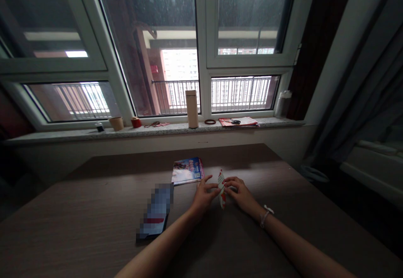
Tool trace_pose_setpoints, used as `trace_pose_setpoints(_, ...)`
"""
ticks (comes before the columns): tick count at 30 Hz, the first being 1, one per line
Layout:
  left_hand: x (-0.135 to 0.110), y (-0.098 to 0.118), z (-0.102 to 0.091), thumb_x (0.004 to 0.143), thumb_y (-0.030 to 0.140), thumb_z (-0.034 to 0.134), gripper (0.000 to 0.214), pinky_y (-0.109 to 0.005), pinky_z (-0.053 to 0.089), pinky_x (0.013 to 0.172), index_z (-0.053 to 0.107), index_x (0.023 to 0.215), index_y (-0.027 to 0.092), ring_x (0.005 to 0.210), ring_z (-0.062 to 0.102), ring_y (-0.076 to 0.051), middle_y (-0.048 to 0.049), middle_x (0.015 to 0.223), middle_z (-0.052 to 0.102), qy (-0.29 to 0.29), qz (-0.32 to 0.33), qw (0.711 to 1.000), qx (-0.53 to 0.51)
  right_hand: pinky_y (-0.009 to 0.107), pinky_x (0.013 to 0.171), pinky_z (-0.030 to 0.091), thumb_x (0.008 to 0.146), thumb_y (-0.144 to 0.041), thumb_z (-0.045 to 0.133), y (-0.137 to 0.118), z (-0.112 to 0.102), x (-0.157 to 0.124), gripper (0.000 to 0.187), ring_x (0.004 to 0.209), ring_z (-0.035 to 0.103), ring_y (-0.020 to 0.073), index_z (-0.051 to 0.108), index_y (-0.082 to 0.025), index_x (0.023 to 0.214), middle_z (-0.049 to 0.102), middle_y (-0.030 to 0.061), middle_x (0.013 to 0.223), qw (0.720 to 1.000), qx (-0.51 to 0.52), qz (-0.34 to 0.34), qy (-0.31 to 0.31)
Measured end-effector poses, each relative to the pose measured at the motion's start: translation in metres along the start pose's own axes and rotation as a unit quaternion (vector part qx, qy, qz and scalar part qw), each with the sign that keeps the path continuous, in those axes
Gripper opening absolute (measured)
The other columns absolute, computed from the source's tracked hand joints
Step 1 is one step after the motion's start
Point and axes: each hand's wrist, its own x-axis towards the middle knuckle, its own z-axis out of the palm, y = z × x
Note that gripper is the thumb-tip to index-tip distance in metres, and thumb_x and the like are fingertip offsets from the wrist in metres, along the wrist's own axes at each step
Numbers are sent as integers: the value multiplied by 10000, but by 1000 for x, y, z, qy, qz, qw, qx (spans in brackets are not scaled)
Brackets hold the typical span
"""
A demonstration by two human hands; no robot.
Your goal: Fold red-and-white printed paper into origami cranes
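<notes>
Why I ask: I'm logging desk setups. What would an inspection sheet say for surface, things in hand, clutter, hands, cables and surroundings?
Surface: brown table, wood-grained.
Things in hand: printed paper piece, creased, between both hands.
Clutter: printed leaflets beyond the left hand; pixelated flat object left of the left forearm, details unreadable.
Hands: left and right hand fingertips at opposite sides of the paper; bracelet on the right wrist.
Cables: nothing seen.
Surroundings: windowsill holding a beige flask and other items; curtain at right.
</notes>
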Motion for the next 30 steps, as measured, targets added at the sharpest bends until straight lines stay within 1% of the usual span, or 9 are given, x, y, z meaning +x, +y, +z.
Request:
trace_pose_setpoints(4, -1, 2, 1, 676, 350, 774, 161, -460, 283, 1098, 751, 743, 204, 1272, 435, -305, -106, 1344, 526, 19, 1, 1000, -9, 395, 1019, 351, 760, -348, 642, 2, -1, 1, 146, 1099, 505, 240, 707, -218, 779, 619, 72, 1055, 1000, -3, 5, 15)
trace_pose_setpoints(8, -1, 4, 1, 683, 302, 766, 110, -441, 296, 1089, 746, 724, 202, 1256, 451, -295, -110, 1324, 535, 14, -1, 1000, -9, 389, 1022, 352, 754, -348, 648, 3, -1, 1, 144, 1102, 506, 235, 709, -220, 783, 616, 69, 1056, 1000, 3, 1, 17)
trace_pose_setpoints(11, -1, 5, 1, 670, 286, 773, 104, -436, 286, 1097, 747, 728, 204, 1267, 435, -298, -105, 1332, 527, 16, -7, 1000, 1, 395, 1035, 341, 744, -311, 650, 2, 0, 1, 109, 1118, 493, 237, 708, -228, 784, 604, 65, 1076, 1000, 0, 7, 17)
trace_pose_setpoints(15, -2, 8, 2, 647, 307, 785, 163, -450, 273, 1105, 762, 772, 205, 1307, 367, -324, -87, 1434, 430, 18, -28, 999, 4, 408, 1049, 327, 736, -271, 648, 0, 0, 1, 62, 1146, 473, 243, 698, -238, 753, 578, 59, 1127, 1000, -10, 24, 17)
trace_pose_setpoints(18, -3, 10, 1, 642, 322, 787, 177, -453, 277, 1101, 764, 780, 214, 1312, 345, -326, -62, 1483, 376, 7, -21, 1000, -5, 418, 1055, 320, 731, -264, 653, 2, 0, 1, 54, 1159, 466, 247, 699, -242, 749, 570, 56, 1147, 999, -13, 28, 12)
trace_pose_setpoints(22, -4, 11, 0, 645, 360, 781, 177, -465, 278, 1096, 752, 745, 216, 1303, 349, -318, -35, 1466, 410, 10, -22, 1000, -16, 418, 1046, 339, 734, -293, 662, 8, 0, 2, 76, 1150, 481, 248, 707, -242, 766, 579, 60, 1133, 1000, -3, 26, 14)
trace_pose_setpoints(25, -4, 10, -1, 646, 363, 780, 175, -467, 286, 1091, 745, 713, 205, 1302, 364, -323, -50, 1445, 430, 19, -28, 999, -27, 416, 1035, 354, 728, -320, 674, 11, 0, 2, 102, 1136, 497, 252, 714, -234, 764, 592, 68, 1115, 999, 8, 25, 18)
trace_pose_setpoints(30, -3, 6, -1, 646, 362, 788, 171, -452, 310, 1083, 752, 709, 207, 1287, 402, -321, -74, 1417, 456, 32, -24, 998, -40, 404, 1011, 373, 735, -434, 676, 11, 0, 2, 217, 1103, 522, 250, 713, -223, 767, 613, 76, 1082, 999, 25, 16, 31)
